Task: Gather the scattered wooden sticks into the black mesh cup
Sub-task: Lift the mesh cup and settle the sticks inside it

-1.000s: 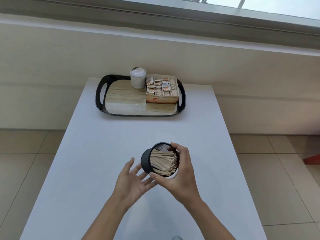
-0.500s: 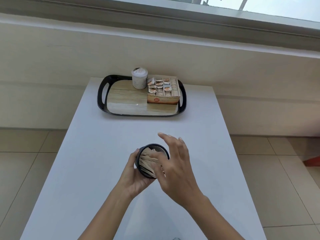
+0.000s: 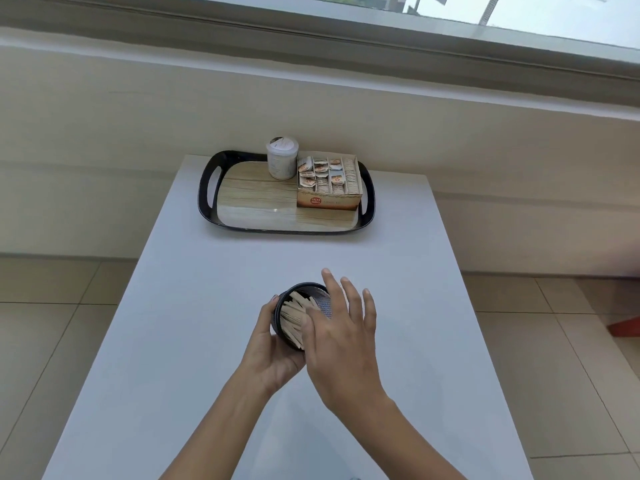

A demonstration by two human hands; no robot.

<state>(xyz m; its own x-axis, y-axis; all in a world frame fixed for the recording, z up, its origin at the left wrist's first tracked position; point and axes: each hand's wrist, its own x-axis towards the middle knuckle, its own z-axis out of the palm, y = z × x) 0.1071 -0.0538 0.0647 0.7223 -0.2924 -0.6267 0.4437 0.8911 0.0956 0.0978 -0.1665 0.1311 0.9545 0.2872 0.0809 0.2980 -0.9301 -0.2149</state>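
The black mesh cup [image 3: 320, 299] is held tilted above the middle of the white table [image 3: 207, 341], its mouth turned toward me. Pale wooden sticks [image 3: 292, 317] fill it, their ends showing at the mouth. My left hand [image 3: 273, 355] wraps around the cup from the left and below. My right hand [image 3: 343, 341] is over the right part of the cup's mouth with fingers spread, its thumb side resting against the stick ends. No loose sticks are visible on the table.
At the far end of the table sits a black tray [image 3: 207, 202] with a wood-pattern floor. On it stand a white lidded container [image 3: 282, 157] and a cardboard box of sachets [image 3: 329, 185]. A wall and window ledge rise behind; tiled floor lies either side.
The cup passed from my right hand to my left hand and shifted slightly left. My right hand let go, opened, and now lies flat against the stick ends.
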